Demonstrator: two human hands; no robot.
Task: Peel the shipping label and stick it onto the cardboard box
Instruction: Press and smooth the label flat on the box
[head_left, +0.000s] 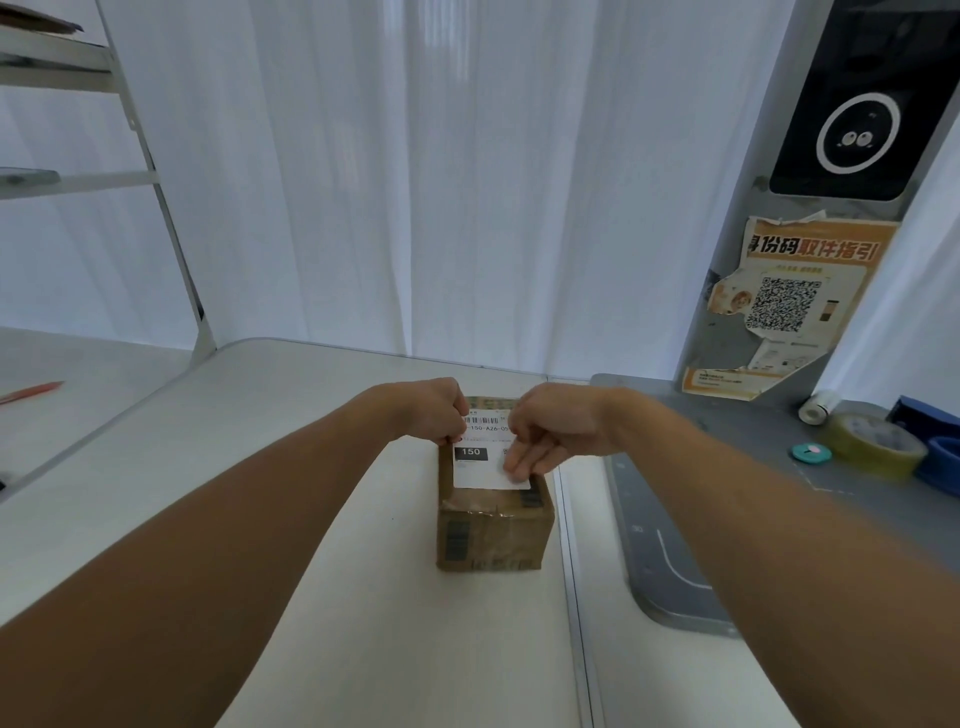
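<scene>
A small brown cardboard box (493, 535) stands on the white table (291, 467), a little right of centre. A white shipping label (480, 467) with a barcode and a black "150" block lies flat on the box's top. My left hand (434, 410) rests at the label's far left edge, fingers curled down onto it. My right hand (556, 431) is over the label's right side, with its fingertips pressing on the near right corner. Both hands hide the label's far part.
A grey cutting mat (675, 545) lies to the right of the box. On it at the far right sit a yellowish tape roll (872, 441), a blue roll (943, 462), a small white roll (818, 406) and a teal round object (810, 452). A metal shelf (78, 176) stands at left.
</scene>
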